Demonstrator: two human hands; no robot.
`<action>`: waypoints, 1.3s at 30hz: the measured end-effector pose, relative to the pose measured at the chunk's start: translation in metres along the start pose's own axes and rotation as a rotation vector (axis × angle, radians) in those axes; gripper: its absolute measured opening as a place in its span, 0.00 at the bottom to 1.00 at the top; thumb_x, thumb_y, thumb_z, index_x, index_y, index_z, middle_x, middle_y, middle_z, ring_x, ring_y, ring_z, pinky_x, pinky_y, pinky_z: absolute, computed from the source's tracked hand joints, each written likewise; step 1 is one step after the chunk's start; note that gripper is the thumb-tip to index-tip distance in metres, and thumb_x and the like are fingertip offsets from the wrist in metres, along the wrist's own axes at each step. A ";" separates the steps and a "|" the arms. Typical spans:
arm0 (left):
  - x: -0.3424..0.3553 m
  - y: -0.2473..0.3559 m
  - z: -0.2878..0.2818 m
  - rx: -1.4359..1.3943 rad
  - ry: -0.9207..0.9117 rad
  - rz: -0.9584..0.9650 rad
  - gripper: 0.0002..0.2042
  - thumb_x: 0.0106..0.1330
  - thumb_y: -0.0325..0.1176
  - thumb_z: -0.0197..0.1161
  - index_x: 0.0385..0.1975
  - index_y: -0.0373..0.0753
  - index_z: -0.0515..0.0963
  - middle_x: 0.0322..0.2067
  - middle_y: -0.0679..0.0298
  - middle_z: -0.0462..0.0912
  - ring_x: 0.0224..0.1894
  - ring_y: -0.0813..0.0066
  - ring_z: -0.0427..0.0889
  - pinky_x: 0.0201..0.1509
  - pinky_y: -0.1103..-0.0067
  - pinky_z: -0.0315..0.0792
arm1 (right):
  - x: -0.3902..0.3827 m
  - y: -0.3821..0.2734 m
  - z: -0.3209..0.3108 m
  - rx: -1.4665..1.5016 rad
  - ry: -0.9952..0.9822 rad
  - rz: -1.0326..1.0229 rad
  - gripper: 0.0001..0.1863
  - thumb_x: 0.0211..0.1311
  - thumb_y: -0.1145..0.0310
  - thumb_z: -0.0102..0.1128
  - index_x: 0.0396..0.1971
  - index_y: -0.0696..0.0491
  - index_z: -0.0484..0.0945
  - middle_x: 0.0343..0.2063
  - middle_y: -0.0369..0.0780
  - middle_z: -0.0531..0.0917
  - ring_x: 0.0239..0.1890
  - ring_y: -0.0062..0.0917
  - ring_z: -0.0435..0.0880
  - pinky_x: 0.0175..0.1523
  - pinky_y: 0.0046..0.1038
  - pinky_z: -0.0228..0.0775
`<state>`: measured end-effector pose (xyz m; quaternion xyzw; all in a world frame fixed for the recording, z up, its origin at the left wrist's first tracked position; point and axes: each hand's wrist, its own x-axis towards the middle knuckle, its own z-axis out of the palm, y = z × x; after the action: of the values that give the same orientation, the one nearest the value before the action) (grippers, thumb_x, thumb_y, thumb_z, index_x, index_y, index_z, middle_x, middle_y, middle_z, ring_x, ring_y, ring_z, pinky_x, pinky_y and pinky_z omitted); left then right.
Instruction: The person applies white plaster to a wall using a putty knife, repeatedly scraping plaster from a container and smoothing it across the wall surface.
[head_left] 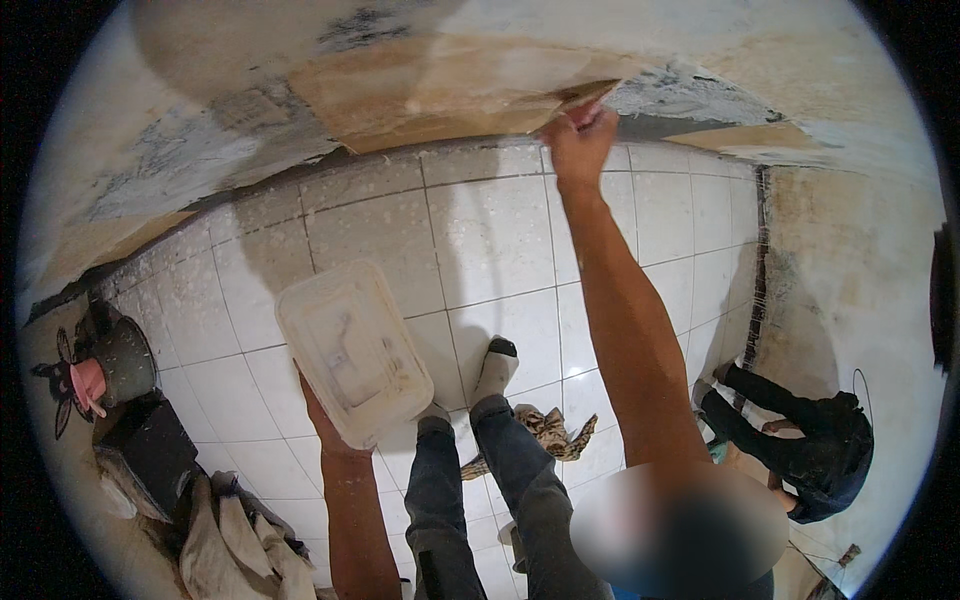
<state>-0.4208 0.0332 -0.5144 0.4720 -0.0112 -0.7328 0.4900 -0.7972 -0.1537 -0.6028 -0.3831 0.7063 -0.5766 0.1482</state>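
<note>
Whitish, half-clear plastic makes up the rectangular, round-cornered tub [355, 350] resting on the person's left hand [328, 428] above the white square-tiled floor [380, 215]. Its faint grey marks are too blurred to tell whether they are print or smears. The left fingers lie hidden under the tub, so I cannot tell whether they are spread or pressed together. Beyond the tub and to its right, the right hand [582, 135] reaches the tan, grey-patched plaster wall [380, 90], its fingers bent and pinching a thin, flat, brown-edged piece [592, 93] against the wall surface; its exact kind cannot be made out. To the left of the tub sit a round, dark grey bucket [130, 358], a pink-and-black ornament with long ears [86, 388] at the bucket's side, and a black boxy container [150, 450]. Nearer the person than the tub, on its left, lies a heap of beige cloth [225, 545]. Right of the tub and a little nearer the person, a crumpled brown-and-black patterned cloth [550, 432] lies on the floor beside the person's dark jeans. Far to the right of the tub, another person in dark clothes [840, 450] bends over near a wall.
</note>
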 end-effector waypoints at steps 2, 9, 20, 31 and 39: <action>0.001 0.002 -0.007 -0.008 -0.022 -0.005 0.28 0.71 0.55 0.40 0.66 0.45 0.59 0.61 0.61 0.67 0.61 0.60 0.69 0.60 0.60 0.70 | -0.016 -0.011 0.035 -0.174 0.030 -0.286 0.12 0.48 0.80 0.52 0.28 0.54 0.59 0.23 0.39 0.67 0.21 0.24 0.68 0.26 0.29 0.69; 0.002 0.007 -0.022 0.022 0.015 0.051 0.28 0.71 0.55 0.40 0.65 0.45 0.59 0.61 0.61 0.66 0.61 0.60 0.69 0.59 0.60 0.72 | -0.127 -0.072 0.121 -0.136 -0.204 -0.154 0.15 0.51 0.76 0.56 0.38 0.60 0.64 0.24 0.51 0.77 0.26 0.48 0.78 0.34 0.40 0.71; 0.008 -0.007 -0.040 -0.006 0.064 0.024 0.28 0.72 0.55 0.40 0.66 0.46 0.59 0.61 0.61 0.66 0.61 0.60 0.68 0.59 0.61 0.71 | -0.065 -0.001 0.123 -0.389 0.038 -0.280 0.15 0.53 0.72 0.59 0.38 0.60 0.67 0.26 0.44 0.75 0.24 0.38 0.76 0.34 0.34 0.71; 0.008 -0.010 -0.059 0.013 0.065 0.029 0.28 0.71 0.55 0.41 0.65 0.45 0.60 0.61 0.61 0.67 0.60 0.59 0.69 0.58 0.59 0.72 | -0.150 0.030 0.076 -0.457 -0.303 -0.179 0.09 0.58 0.72 0.51 0.33 0.62 0.72 0.30 0.48 0.80 0.30 0.39 0.83 0.37 0.41 0.77; 0.001 -0.014 -0.060 -0.038 0.059 0.009 0.28 0.71 0.55 0.41 0.65 0.45 0.60 0.60 0.60 0.67 0.60 0.59 0.68 0.59 0.61 0.71 | -0.040 -0.011 0.084 0.138 0.017 -0.022 0.11 0.50 0.77 0.60 0.31 0.56 0.67 0.29 0.42 0.75 0.28 0.27 0.77 0.32 0.29 0.72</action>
<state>-0.3885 0.0670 -0.5550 0.4840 0.0149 -0.7165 0.5021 -0.7115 -0.1846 -0.6264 -0.3748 0.6617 -0.6288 0.1622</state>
